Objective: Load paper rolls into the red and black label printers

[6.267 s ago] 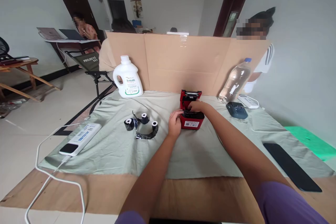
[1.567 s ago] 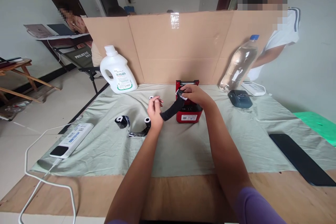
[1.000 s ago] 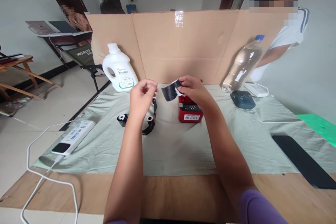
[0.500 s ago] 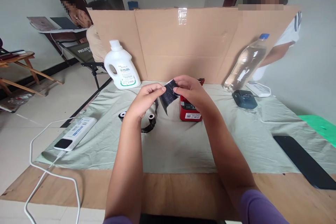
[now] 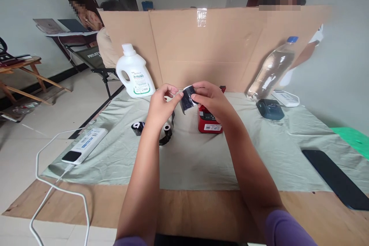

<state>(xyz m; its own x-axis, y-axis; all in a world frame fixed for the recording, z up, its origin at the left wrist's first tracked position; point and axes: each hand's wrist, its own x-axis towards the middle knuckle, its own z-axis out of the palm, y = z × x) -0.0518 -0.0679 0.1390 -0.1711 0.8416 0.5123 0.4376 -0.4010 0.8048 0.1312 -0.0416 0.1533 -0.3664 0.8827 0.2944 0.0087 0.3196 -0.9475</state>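
A small roll of black ribbon [image 5: 188, 102] with a pale core is held up between my hands above the table. My right hand [image 5: 210, 98] grips its right side, thumb in front and fingers behind. At its left edge, the thumb of my left hand [image 5: 165, 102] presses on the film; the fingers are curled, and their hold is partly hidden. On the cloth below lie a black roll with a white core [image 5: 137, 127] and another white-cored roll [image 5: 166, 128] with dark film hanging around it. A red device [image 5: 209, 126] stands behind my right hand.
A cardboard panel [image 5: 201, 50] stands along the back. Before it are a white jug [image 5: 135, 73] and a leaning clear bottle [image 5: 272, 69]. A dark box [image 5: 270, 108] and black phone [image 5: 336, 177] lie right; a white power bank [image 5: 85, 146] with cable lies left. People are beyond the panel.
The film tail that hung down from the roll is shorter now, and more of the pale core shows. My left fingers have lifted and opened somewhat. The view has shifted slightly.
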